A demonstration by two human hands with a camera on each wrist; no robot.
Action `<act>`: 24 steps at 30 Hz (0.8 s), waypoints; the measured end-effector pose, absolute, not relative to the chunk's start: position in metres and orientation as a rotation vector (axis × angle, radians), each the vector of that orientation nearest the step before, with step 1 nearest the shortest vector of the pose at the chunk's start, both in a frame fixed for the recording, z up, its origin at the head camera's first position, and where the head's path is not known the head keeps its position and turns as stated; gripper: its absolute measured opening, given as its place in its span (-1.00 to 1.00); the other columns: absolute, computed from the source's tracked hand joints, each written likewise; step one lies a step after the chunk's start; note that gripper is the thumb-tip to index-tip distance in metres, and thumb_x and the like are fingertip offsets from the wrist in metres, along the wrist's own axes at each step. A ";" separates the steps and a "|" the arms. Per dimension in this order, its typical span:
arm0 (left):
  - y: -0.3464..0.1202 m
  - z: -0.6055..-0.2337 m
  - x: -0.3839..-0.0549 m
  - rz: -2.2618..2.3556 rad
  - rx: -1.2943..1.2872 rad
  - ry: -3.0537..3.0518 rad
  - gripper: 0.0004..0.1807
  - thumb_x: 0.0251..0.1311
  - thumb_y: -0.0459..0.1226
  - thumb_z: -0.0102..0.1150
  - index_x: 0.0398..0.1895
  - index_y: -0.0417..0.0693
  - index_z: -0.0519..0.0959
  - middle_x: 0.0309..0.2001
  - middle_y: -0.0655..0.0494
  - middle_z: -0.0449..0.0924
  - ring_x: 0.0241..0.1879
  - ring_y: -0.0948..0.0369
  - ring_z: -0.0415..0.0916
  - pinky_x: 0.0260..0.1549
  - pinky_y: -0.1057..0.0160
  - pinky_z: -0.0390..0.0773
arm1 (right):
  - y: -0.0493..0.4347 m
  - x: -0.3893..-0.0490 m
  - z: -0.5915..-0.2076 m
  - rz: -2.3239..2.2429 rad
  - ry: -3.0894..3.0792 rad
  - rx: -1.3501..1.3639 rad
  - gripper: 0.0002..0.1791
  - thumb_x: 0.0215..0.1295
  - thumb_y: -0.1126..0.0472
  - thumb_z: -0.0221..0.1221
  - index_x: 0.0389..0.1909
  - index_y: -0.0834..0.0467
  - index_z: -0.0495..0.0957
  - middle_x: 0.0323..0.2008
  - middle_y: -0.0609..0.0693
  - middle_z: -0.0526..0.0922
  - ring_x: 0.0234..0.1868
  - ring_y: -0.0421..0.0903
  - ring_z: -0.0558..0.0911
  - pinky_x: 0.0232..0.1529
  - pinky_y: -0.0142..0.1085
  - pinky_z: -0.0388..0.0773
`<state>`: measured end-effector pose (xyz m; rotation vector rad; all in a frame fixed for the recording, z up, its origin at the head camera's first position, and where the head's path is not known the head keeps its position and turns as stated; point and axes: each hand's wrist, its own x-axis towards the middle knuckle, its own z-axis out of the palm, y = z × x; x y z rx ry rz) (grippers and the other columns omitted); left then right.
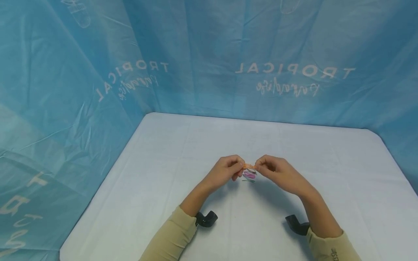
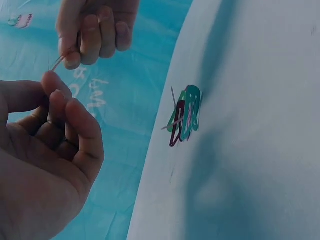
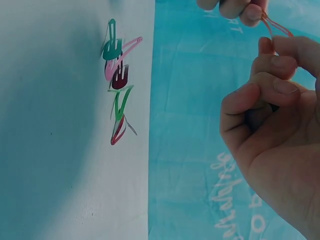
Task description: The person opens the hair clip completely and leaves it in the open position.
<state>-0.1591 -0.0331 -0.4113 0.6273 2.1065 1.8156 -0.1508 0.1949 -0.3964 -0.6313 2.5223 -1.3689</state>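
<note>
An orange snap hair clip (image 1: 249, 166) is held up between both hands, over the white table. My left hand (image 1: 225, 170) pinches one end with thumb and forefinger; my right hand (image 1: 282, 175) pinches the other. In the right wrist view its thin strands spread apart between the fingertips. Beneath it a small pile of snap hair clips lies on the table: a teal one (image 3: 112, 50), a pink one (image 3: 131, 47), a dark maroon one (image 3: 120, 82), a green one (image 3: 119, 104) and a red one (image 3: 117, 136). They partly overlap each other.
The white-covered table (image 1: 156, 163) extends around the hands. Blue printed sheeting (image 1: 209, 65) hangs along its far and left sides. Black curved pieces (image 1: 207, 219) stick out at both wrists, beside the beige sleeves (image 1: 173, 232).
</note>
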 end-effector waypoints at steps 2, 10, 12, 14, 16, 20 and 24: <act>-0.033 -0.412 -0.159 1.784 0.647 2.167 -0.76 0.41 -0.20 -0.06 -0.26 -0.17 0.53 -0.51 0.08 0.46 -0.58 0.21 0.34 -0.50 0.23 0.39 | 0.196 -0.151 -0.397 -1.353 2.528 -0.631 -0.79 0.35 0.00 0.12 -0.17 0.04 0.56 -0.46 -0.03 0.51 -0.43 -0.09 0.43 -0.48 -0.29 0.38; -0.033 -0.419 -0.159 1.618 0.663 2.355 -0.85 0.37 -0.15 -0.01 -0.24 0.08 0.56 -0.38 0.08 0.58 -0.52 0.26 0.45 -0.53 0.34 0.43 | 0.198 -0.152 -0.402 -1.279 2.549 -0.665 -0.77 0.33 -0.05 0.13 -0.19 0.00 0.60 -0.51 -0.10 0.53 -0.49 -0.14 0.44 -0.51 -0.30 0.40; -0.033 -0.420 -0.159 1.560 0.671 2.393 -0.83 0.37 -0.10 -0.02 -0.20 0.11 0.56 -0.34 0.14 0.60 -0.47 0.23 0.52 -0.50 0.32 0.48 | 0.199 -0.152 -0.404 -1.243 2.567 -0.698 -0.82 0.34 0.00 0.13 -0.22 -0.01 0.61 -0.55 -0.10 0.49 -0.54 -0.16 0.42 -0.53 -0.31 0.40; -0.033 -0.421 -0.160 1.508 0.694 2.427 -0.80 0.37 -0.06 -0.03 -0.15 0.13 0.55 -0.31 0.20 0.61 -0.43 0.22 0.57 -0.48 0.30 0.51 | 0.199 -0.153 -0.405 -1.183 2.598 -0.721 -0.86 0.32 0.03 0.16 -0.26 -0.02 0.61 -0.60 -0.13 0.45 -0.58 -0.19 0.39 -0.56 -0.33 0.38; -0.034 -0.421 -0.160 1.471 0.720 2.454 -0.76 0.38 -0.04 -0.04 -0.09 0.11 0.55 -0.28 0.23 0.62 -0.38 0.24 0.59 -0.45 0.30 0.53 | 0.200 -0.153 -0.406 -1.117 2.624 -0.734 -0.90 0.30 0.07 0.18 -0.28 -0.02 0.62 -0.64 -0.15 0.41 -0.62 -0.20 0.36 -0.58 -0.34 0.36; -0.034 -0.421 -0.161 1.428 0.715 2.523 -0.74 0.38 0.00 -0.05 -0.06 0.14 0.54 -0.21 0.26 0.62 -0.26 0.36 0.54 -0.36 0.32 0.53 | 0.198 -0.155 -0.408 -0.979 2.678 -0.727 -0.95 0.24 0.12 0.24 -0.32 -0.05 0.65 -0.70 -0.18 0.35 -0.66 -0.23 0.31 -0.61 -0.36 0.31; -0.033 -0.420 -0.161 1.401 0.682 2.584 -0.77 0.37 0.02 -0.04 -0.06 0.22 0.52 -0.12 0.37 0.59 -0.12 0.38 0.51 -0.24 0.30 0.52 | 0.195 -0.156 -0.412 -0.877 2.735 -0.723 -0.96 0.19 0.15 0.27 -0.34 -0.03 0.67 -0.71 -0.18 0.35 -0.65 -0.23 0.31 -0.60 -0.37 0.30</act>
